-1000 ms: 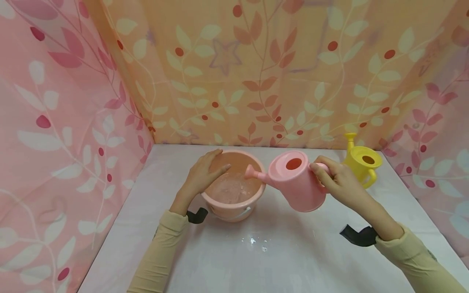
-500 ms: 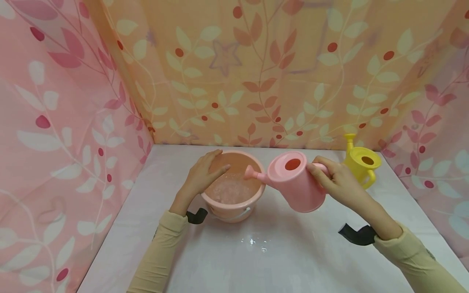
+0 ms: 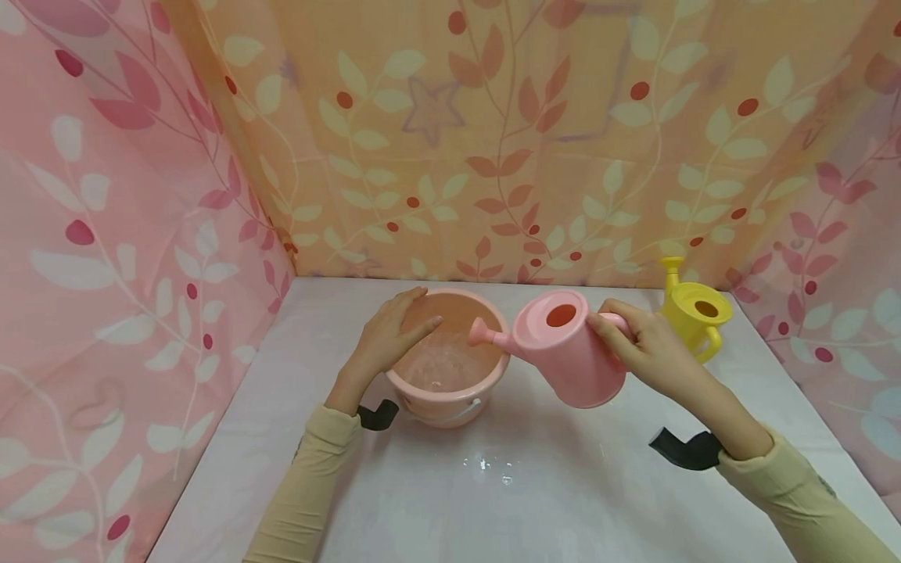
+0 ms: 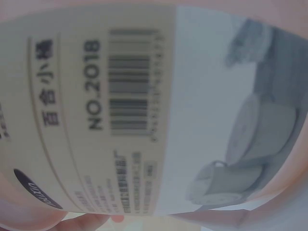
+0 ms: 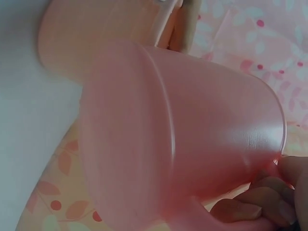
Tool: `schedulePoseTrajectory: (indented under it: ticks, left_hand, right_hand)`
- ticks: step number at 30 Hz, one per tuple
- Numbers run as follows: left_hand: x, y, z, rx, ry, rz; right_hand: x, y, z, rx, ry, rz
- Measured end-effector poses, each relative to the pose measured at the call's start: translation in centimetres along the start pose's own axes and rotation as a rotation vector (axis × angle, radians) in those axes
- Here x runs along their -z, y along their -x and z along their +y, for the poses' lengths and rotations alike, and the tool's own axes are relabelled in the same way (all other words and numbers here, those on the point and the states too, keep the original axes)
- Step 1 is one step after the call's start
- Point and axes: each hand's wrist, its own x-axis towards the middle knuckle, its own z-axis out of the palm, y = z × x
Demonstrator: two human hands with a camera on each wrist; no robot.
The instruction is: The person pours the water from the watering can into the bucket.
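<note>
My right hand (image 3: 651, 344) grips the handle of a pink watering can (image 3: 573, 352), thumb on top. It is tilted, its spout head (image 3: 481, 331) over the opening of a peach-coloured bucket (image 3: 450, 405). Inside the bucket, the water's surface is rippled. My left hand (image 3: 387, 332) rests on the bucket's left rim, fingers fairly straight and thumb stretched over the opening. The left wrist view is filled by the label (image 4: 130, 96) on the bucket's side, with fingertips (image 4: 84, 222) at its lower edge. In the right wrist view, fingers (image 5: 260, 204) curl round the handle.
Behind my right hand, a yellow watering can (image 3: 697, 313) stands at the back right of the white table (image 3: 535, 508). Water drops (image 3: 484, 464) lie on the tabletop in front of the bucket. Patterned cloth (image 3: 436, 180) hangs along the back and both sides.
The ripples in the bucket have shifted and look calmer than half a second ago. The pink watering can has moved very slightly left; my left hand has kept its place.
</note>
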Motion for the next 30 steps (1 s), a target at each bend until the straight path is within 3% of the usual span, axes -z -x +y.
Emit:
schedulePoseTrajectory:
  ticks: [10, 30]
  left_hand:
    - [-0.07, 0.04, 0.02, -0.007, -0.006, 0.007]
    - [0.01, 0.03, 0.22, 0.0, -0.016, -0.001]
  right_hand:
    - [0.1, -0.16, -0.37, 0.063, 0.044, 0.016]
    - [0.32, -0.3, -0.47, 0.055, 0.054, -0.012]
